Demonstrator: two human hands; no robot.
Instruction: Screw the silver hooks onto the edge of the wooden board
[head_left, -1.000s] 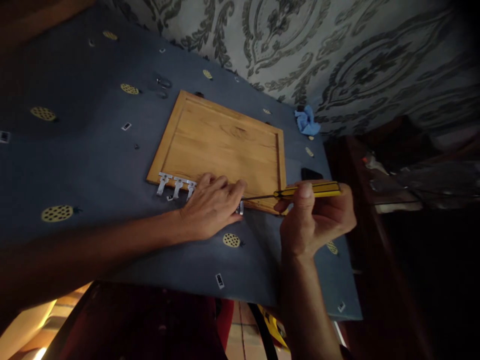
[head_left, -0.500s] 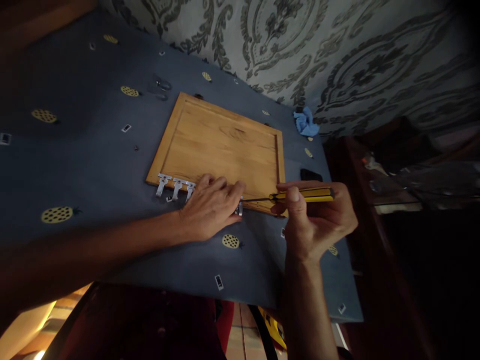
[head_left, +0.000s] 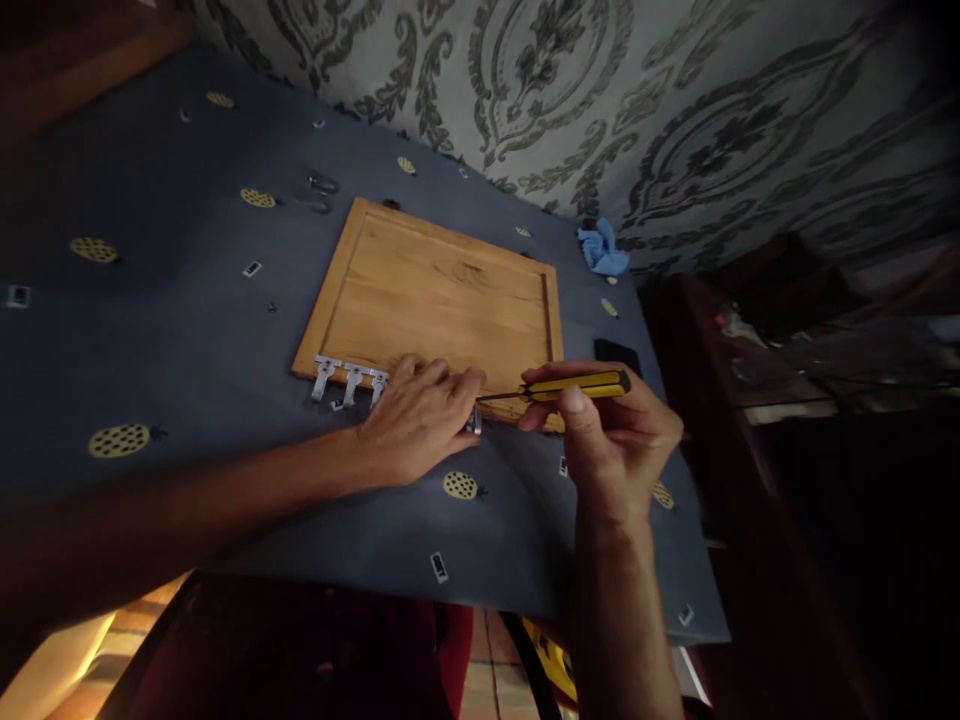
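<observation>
A yellow-and-black screwdriver (head_left: 577, 386) is held by its handle in my right hand (head_left: 615, 430), thumb on top and fingers closed around it. Its thin shaft points left and meets the near edge of a framed wooden panel (head_left: 442, 290), beside my left fingertips. My left hand (head_left: 424, 420) presses on that edge, its fingers together and its thumb below, gripping a silver metal hook (head_left: 474, 420) at the row's right end. More T-shaped metal hooks (head_left: 352, 382) line the edge to its left. The screw and shaft tip are hidden by my left fingers.
The panel lies on a blue tablecloth (head_left: 225, 330) printed with pineapples. A tiny metal piece (head_left: 272, 307) lies left of it, and glasses (head_left: 319, 190) lie beyond. A blue crumpled cloth (head_left: 602, 248) and a dark phone-like object (head_left: 617, 354) are to the right. A patterned wall (head_left: 525, 90) stands behind.
My right hand and the screwdriver have shifted slightly left, closer to my left hand. My left hand stays on the panel's edge. The whole view has moved a little.
</observation>
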